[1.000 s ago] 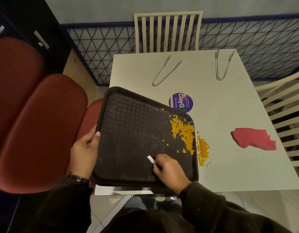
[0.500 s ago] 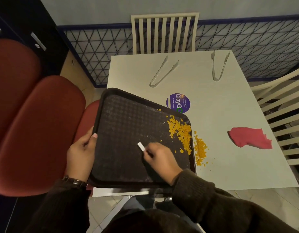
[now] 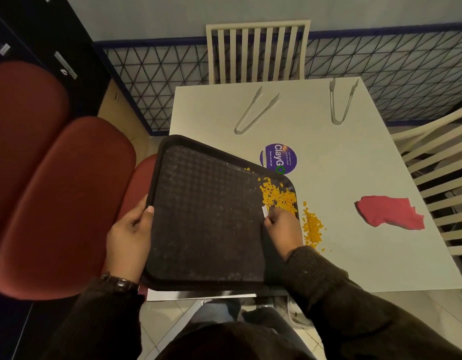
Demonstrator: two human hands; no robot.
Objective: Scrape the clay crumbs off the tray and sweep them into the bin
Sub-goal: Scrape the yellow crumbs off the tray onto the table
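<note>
A black textured tray (image 3: 204,219) lies tilted over the white table's left front corner. My left hand (image 3: 132,229) grips its left rim, thumb on top. My right hand (image 3: 283,228) pinches a small white scraper (image 3: 264,211) and holds it against the tray near the right rim. Orange clay crumbs (image 3: 278,197) are heaped on the tray just beyond the scraper. A second pile of crumbs (image 3: 312,227) lies on the table beside the tray's right edge. No bin is in view.
A pink cloth (image 3: 391,211) lies on the white table (image 3: 354,165) at the right. Two metal tongs (image 3: 253,111) (image 3: 340,102) lie at the far side, and a purple round sticker (image 3: 278,158) lies behind the tray. Red cushioned seats (image 3: 55,190) stand left, white chairs behind and right.
My right hand has swept the scraper across the tray from its middle toward the right rim, up to the heap of crumbs. The left hand keeps its hold on the rim.
</note>
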